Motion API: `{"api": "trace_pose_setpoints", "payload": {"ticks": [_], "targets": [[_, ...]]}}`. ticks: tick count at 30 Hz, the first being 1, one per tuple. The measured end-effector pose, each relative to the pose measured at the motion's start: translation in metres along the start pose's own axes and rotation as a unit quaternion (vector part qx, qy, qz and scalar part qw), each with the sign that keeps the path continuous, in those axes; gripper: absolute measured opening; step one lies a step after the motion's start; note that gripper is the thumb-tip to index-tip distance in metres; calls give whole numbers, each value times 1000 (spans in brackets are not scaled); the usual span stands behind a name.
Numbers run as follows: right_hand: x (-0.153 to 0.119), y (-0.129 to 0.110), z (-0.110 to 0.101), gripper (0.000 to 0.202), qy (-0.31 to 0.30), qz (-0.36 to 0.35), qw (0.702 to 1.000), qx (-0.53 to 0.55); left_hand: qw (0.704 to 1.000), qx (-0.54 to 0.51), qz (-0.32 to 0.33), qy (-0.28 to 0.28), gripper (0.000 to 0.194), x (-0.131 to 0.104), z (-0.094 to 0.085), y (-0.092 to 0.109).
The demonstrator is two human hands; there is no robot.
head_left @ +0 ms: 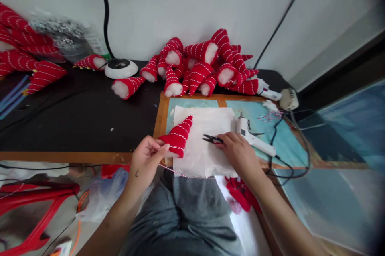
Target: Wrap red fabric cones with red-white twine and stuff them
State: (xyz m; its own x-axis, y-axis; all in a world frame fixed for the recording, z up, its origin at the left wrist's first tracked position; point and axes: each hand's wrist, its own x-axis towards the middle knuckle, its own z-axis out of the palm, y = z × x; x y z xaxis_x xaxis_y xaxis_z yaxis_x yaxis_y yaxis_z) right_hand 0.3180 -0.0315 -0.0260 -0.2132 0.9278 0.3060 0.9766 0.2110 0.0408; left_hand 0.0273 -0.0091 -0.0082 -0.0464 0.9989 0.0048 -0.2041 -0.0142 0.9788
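Between the thumb and fingers of my left hand [148, 153] is the lower edge of a red cone-shaped fabric hat [179, 135] with white stitched stripes. Its tip points away to the upper right, over a white sheet [195, 127]. A red-and-white twisted cord [180, 173] trails from near my left fingers along the sheet's front edge. My right hand [237, 149] is closed around small black thread snips [212, 139], whose blades point left toward the hat. Just beyond that hand lies a white glue gun [255, 139], nozzle upward.
Several stuffed red striped cones [195, 67] are heaped against the wall. More red cones [45, 75] lie at the left, near a white lamp base [121, 68]. Cables [288, 173] loop at the right by a white power socket [289, 99]. A red plastic stool [33, 216] stands below left.
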Motion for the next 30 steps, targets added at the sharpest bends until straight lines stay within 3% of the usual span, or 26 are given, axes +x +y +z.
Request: {"api": "trace_pose_setpoints", "payload": {"ticks": [10,14,17,21,23,26,30], "targets": [[-1,-2,3,39,41,-27,998,-36,999,-29,-39,11,46,-8,0,3],[2,-2,3,44,40,9,999,18,998,-40,-40,19,48,-8,1,5],[5,-8,-10,46,41,59,991,114,998,-41,-46,21,48,-7,1,7],[12,-43,-41,47,61,136,928,340,997,-48,-52,10,50,-5,2,7],[20,-68,-51,31,38,123,883,450,998,-51,-49,6,49,-4,4,6],[37,-101,-50,24,2,80,835,545,998,-50,-40,-1,46,-3,5,5],[52,-116,-33,27,-15,77,825,559,997,-54,-60,-7,45,-1,2,4]]}}
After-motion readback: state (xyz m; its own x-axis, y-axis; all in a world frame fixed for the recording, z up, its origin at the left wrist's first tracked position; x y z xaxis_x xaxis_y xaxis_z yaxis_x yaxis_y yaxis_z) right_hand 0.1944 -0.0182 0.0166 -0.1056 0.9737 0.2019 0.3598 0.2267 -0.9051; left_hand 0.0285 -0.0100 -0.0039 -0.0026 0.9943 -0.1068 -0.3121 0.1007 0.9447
